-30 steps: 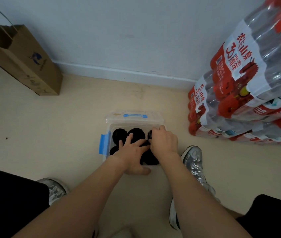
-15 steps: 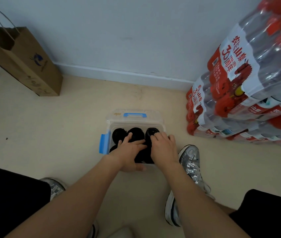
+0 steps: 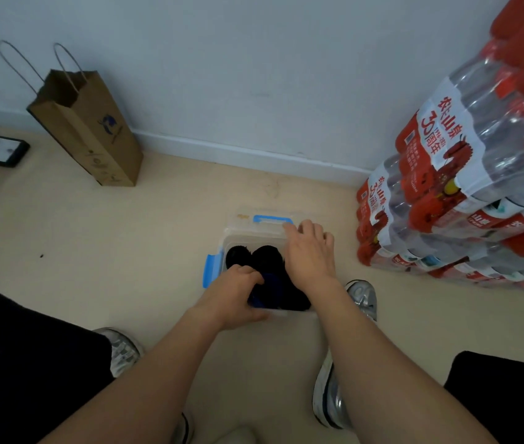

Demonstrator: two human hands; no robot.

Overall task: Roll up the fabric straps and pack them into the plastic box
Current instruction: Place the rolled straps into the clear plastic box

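A clear plastic box (image 3: 222,248) with blue latches stands on the floor between my feet. Black rolled fabric straps (image 3: 267,254) fill it. My left hand (image 3: 235,293) is at the box's near left corner, its fingers curled down onto a rolled strap and its thumb along the front wall. My right hand (image 3: 308,254) reaches over the box's right side, and its fingers touch the edge of the clear lid (image 3: 241,219) with a blue handle (image 3: 272,218) behind the box. Both hands hide part of the straps.
Shrink-wrapped packs of water bottles (image 3: 466,193) are stacked at the right, close to the box. A brown paper bag (image 3: 94,136) stands by the wall at the left, with a dark flat frame (image 3: 7,152) beyond it. My shoes (image 3: 360,299) flank the box.
My right hand has moved off the straps and back to the lid's edge. My left hand's fingers have curled down onto the straps. The view has shifted.
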